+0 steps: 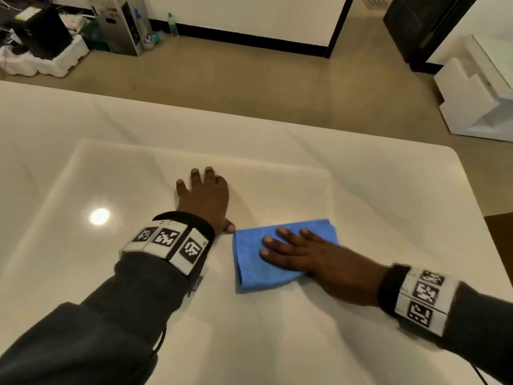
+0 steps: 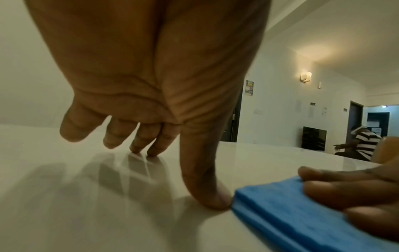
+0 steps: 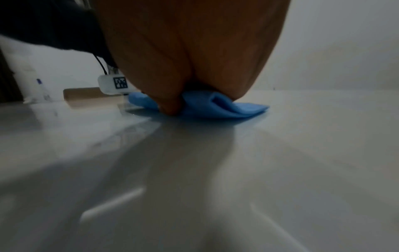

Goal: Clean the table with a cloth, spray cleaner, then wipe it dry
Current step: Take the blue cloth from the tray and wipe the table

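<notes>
A folded blue cloth (image 1: 255, 259) lies on the glossy cream table (image 1: 361, 195), right of centre. My right hand (image 1: 299, 254) presses flat on it with straight fingers. In the right wrist view the cloth (image 3: 215, 105) bunches under the palm, which hides my fingers. My left hand (image 1: 202, 195) rests on the bare table just left of the cloth, fingers spread. In the left wrist view its thumb tip (image 2: 213, 199) touches the cloth (image 2: 291, 214) at its edge, and its fingertips (image 2: 142, 148) touch the tabletop. No spray bottle shows on the table.
The table's rounded far right corner (image 1: 452, 154) is nearby. Beyond the far edge are tan floor, white foam blocks (image 1: 477, 93) at right, and boxes and a bottle (image 1: 172, 25) at back left. A person in a striped shirt (image 2: 364, 145) sits across the room.
</notes>
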